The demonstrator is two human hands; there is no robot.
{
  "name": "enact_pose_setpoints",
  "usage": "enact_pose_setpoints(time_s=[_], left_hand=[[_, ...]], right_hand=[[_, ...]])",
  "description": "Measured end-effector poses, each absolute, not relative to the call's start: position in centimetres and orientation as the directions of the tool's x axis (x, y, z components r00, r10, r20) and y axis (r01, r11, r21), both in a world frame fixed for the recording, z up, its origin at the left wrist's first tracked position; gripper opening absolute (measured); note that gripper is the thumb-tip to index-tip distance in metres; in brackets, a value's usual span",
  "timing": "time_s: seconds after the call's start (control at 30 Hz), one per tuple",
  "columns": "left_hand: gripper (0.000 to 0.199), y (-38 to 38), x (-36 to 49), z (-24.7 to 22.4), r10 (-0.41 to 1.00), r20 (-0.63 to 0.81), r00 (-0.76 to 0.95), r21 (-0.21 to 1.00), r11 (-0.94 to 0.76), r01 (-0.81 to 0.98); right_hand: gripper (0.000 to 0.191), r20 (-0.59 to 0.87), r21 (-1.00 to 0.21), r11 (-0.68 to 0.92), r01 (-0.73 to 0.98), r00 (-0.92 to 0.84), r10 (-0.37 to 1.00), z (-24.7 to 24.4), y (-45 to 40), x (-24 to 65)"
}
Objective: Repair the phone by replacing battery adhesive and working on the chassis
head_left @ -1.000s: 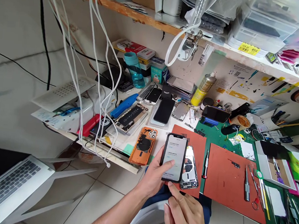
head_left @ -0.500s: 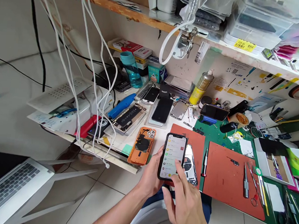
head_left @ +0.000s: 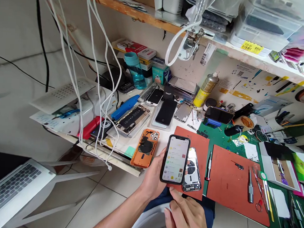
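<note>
A lit smartphone (head_left: 175, 159) in a black case is gripped by my left hand (head_left: 154, 179), its screen showing a list with coloured icons. My right hand (head_left: 186, 213) hangs just below the phone's lower edge, apart from it. Its index finger points up and the other fingers are loosely bent, with nothing in them. Partly behind the phone lies an opened phone body (head_left: 195, 172) on a red-brown mat (head_left: 204, 141). To the left of my left hand rests an orange phone back housing (head_left: 145, 148) with a camera cluster.
Behind lie a dark-screened phone (head_left: 166, 111) and an opened phone with its battery (head_left: 132, 119). A screwdriver (head_left: 209, 166) sits between the mats; tweezers and tools lie on the right mat (head_left: 225, 179). White cables (head_left: 96, 88) hang at left, near a laptop (head_left: 22, 188).
My right hand has drawn back from the screen, down toward me. The list on the screen has shifted downward. My left hand still holds the smartphone in nearly the same place.
</note>
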State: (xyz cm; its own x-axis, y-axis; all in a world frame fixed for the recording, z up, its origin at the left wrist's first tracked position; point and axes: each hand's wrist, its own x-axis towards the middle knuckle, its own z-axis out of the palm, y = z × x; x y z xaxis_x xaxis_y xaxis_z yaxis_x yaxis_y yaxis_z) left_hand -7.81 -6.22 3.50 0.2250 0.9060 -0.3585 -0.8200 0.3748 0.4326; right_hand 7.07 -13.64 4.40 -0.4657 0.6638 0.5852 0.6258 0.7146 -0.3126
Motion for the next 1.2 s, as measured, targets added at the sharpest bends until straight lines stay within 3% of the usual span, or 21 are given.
enact_pose_setpoints(time_s=[1.2], left_hand=[[0.048, -6.40, -8.08, 3.63, 0.890, -0.408, 0.202, 0.428, 0.382, -0.819]], right_hand=[[0.018, 0.577, -0.286, 0.729, 0.621, -0.496, 0.649, 4.10, -13.41, 6.72]])
